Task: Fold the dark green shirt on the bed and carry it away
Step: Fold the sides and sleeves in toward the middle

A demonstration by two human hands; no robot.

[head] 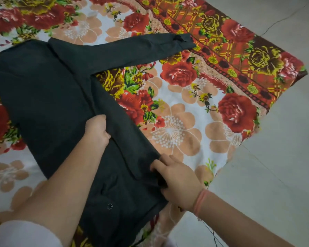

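Fingers (103, 120) of both hands grip one dark green shirt (43, 82) on bed (185, 111).

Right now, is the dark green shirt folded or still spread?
Partly folded: the shirt has one side turned over its body, gripped by the left hand and right hand; one sleeve lies outstretched on the floral bedsheet.

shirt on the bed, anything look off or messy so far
Nothing looks damaged. The dark green shirt is only partly folded: one long sleeve sticks out flat across the floral bedsheet, while the left hand and right hand grip a folded strip along its edge.
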